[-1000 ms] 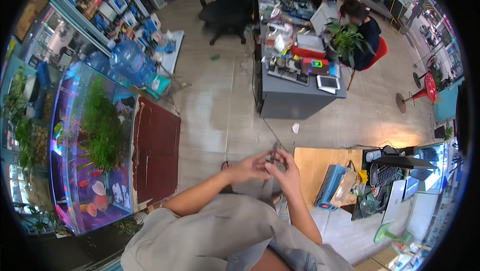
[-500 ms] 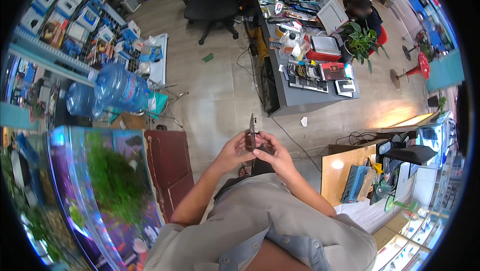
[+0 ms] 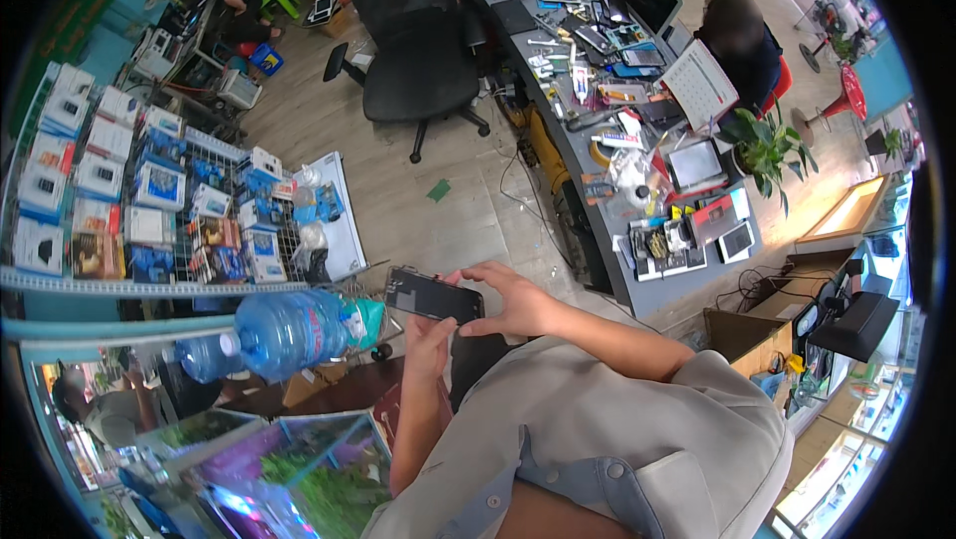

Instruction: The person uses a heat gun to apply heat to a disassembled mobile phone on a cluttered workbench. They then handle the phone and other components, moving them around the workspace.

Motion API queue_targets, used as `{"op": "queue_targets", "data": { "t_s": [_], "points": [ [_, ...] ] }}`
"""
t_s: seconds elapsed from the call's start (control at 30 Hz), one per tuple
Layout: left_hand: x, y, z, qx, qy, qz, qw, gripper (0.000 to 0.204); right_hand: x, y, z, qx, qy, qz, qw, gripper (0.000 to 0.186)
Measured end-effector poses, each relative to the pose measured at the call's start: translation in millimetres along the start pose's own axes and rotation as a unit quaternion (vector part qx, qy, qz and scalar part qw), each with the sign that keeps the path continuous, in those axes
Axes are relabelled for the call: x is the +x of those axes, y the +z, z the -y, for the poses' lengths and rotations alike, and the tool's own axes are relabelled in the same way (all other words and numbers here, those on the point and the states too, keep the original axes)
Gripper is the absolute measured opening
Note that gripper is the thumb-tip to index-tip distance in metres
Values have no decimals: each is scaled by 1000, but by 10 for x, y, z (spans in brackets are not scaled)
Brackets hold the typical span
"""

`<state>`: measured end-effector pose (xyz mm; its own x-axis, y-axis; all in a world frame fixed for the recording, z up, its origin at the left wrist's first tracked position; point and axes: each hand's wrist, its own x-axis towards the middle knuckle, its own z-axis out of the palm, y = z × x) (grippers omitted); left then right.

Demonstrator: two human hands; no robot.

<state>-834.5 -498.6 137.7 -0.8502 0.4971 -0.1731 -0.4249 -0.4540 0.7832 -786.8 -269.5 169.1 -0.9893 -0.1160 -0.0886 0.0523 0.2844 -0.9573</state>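
A dark smartphone (image 3: 430, 295), tilted with its broad face in view, is held in front of my body. Small lighter parts show near its left end. My left hand (image 3: 428, 340) grips it from below, the thumb lying at its lower edge and some fingers hidden behind. My right hand (image 3: 510, 302) is closed around the right end, with the thumb along the lower corner and the fingers at the upper edge.
A cluttered grey workbench (image 3: 637, 270) stands ahead to the right, a black office chair (image 3: 418, 81) beyond. Boxed goods fill a wire rack (image 3: 189, 290) at left, above large blue water bottles (image 3: 289, 332) and an aquarium (image 3: 329, 469). Another person (image 3: 742, 41) sits behind the bench.
The smartphone has gone from edge-on to showing its broad face and lies further left in view. My view has swung left, bringing more of the rack and chair in.
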Motion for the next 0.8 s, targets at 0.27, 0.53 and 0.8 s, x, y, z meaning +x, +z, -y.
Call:
{"op": "queue_targets", "data": {
  "t_s": [0.27,0.53,0.8],
  "points": [
    [1913,-475,-442,84,-86,101,988,95,1532,-582,-144,-41,15,-52,998,85],
    [4343,-278,-1037,179,-186,406,877,89,2546,-987,-55,-43,68,-306,949,84],
    [5953,87,-945,158,-272,472,824,94,3509,-1573,-474,-36,93,-442,892,72]
  ]
}}
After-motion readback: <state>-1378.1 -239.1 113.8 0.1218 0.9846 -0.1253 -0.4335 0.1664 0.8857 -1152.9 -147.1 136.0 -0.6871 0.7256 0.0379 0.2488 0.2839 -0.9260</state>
